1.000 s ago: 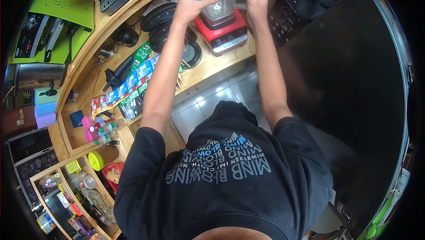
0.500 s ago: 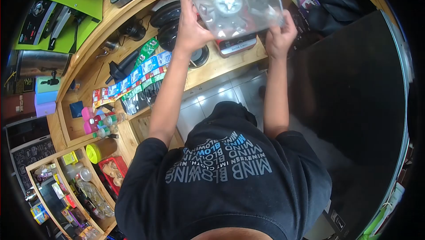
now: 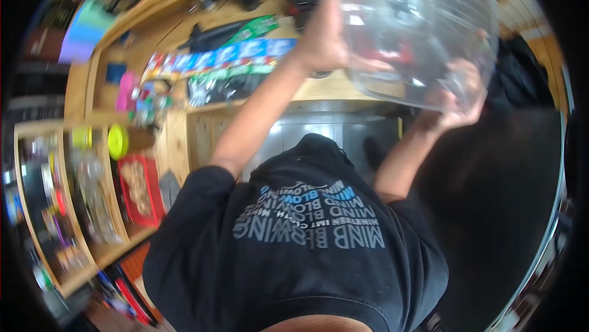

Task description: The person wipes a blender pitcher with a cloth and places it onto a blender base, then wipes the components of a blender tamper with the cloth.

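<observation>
A clear blender jar (image 3: 392, 31), smeared by motion, is tilted up between my hands at the upper right of the view. My left hand (image 3: 325, 31) is pressed on the jar's left side, fingers up and thumb along its lower wall. Wrapped round the lower right of the jar is my right hand (image 3: 460, 93), seen partly through the clear plastic. Something red shows through the jar, too blurred to make out fully.
Strips of sachets (image 3: 227, 56) hang over the wooden shelf (image 3: 319, 90). Bottles and a pink container (image 3: 127, 91) stand at the left. Below are a yellow-lidded jar (image 3: 118, 142) and a red basket (image 3: 158, 194). A large black surface (image 3: 503, 197) fills the right.
The jar has left the red blender base and moved up, right and closer to the camera, with both hands on it. The view has turned, shifting the shelves.
</observation>
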Action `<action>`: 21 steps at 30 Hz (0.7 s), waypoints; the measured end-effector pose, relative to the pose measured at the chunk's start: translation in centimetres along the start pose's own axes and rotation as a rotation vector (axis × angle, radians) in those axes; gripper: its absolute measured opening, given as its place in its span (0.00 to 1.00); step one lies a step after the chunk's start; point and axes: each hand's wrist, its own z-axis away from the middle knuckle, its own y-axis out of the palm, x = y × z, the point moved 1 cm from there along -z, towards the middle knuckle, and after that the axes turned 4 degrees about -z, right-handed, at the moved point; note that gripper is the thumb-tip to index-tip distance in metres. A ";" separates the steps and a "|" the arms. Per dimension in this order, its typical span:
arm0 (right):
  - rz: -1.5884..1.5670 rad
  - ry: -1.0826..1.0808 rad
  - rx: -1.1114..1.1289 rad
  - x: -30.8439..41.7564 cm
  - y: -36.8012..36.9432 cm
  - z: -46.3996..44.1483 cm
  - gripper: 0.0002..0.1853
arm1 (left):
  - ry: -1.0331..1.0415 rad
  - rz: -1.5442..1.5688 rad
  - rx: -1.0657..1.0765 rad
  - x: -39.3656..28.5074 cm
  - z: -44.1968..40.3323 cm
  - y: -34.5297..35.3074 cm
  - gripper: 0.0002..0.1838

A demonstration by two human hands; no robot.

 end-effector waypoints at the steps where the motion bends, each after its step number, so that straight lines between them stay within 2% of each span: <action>1: -0.001 0.007 -0.018 0.1 1.3 0.3 0.32 | -0.018 -0.126 -0.038 -0.5 0.8 -0.8 0.71; 2: 0.006 0.014 -0.031 0.2 2.5 0.6 0.33 | 0.050 -0.195 -0.079 -0.4 1.7 -1.3 0.76; 4: -0.011 -0.005 -0.020 0.0 4.4 1.0 0.35 | 0.225 -0.238 -0.187 -0.6 2.0 -2.7 0.78; 8: -0.056 -0.084 0.179 -1.3 9.6 0.3 0.34 | 0.117 -0.361 -0.258 -2.1 3.8 -7.1 0.80; 9: -0.009 -0.113 0.222 -1.5 10.8 0.3 0.33 | 0.078 -0.546 -0.259 -3.6 3.9 -8.5 0.81; 10: -0.011 -0.172 0.232 4.8 10.6 -1.5 0.33 | 0.104 -0.696 -0.268 -10.3 3.0 -8.4 0.82; 11: -0.049 -0.184 0.238 6.2 12.7 -1.7 0.31 | 0.150 -0.491 -0.324 -9.5 3.5 -9.4 0.82; 12: -0.089 -0.193 0.240 7.4 14.3 -1.5 0.29 | 0.145 -0.527 -0.346 -10.4 4.2 -10.5 0.82; 13: 0.159 -0.201 0.273 7.6 14.4 -1.0 0.26 | 0.197 -0.500 -0.366 -11.5 5.1 -11.5 0.82; 14: 0.050 -0.237 0.273 8.1 16.2 -0.6 0.24 | 0.247 -0.475 -0.386 -12.7 6.2 -12.8 0.82; 16: -0.163 -0.148 0.372 9.9 18.6 0.7 0.32 | 0.178 -0.507 -0.431 -16.1 8.9 -14.7 0.83; 18: -0.297 -0.004 0.429 9.5 21.8 1.9 0.30 | 0.115 -0.597 -0.558 -16.1 11.2 -16.3 0.84; 19: -0.379 0.058 0.460 9.0 23.0 3.6 0.29 | 0.120 -0.511 -0.699 -16.3 13.3 -17.0 0.84; 20: -0.515 0.340 0.538 9.5 23.5 5.0 0.21 | 0.111 -0.533 -0.722 -17.2 14.9 -17.9 0.84; 21: -0.526 0.388 0.591 9.8 24.5 6.7 0.21 | 0.080 -0.628 -0.712 -19.0 17.0 -18.9 0.83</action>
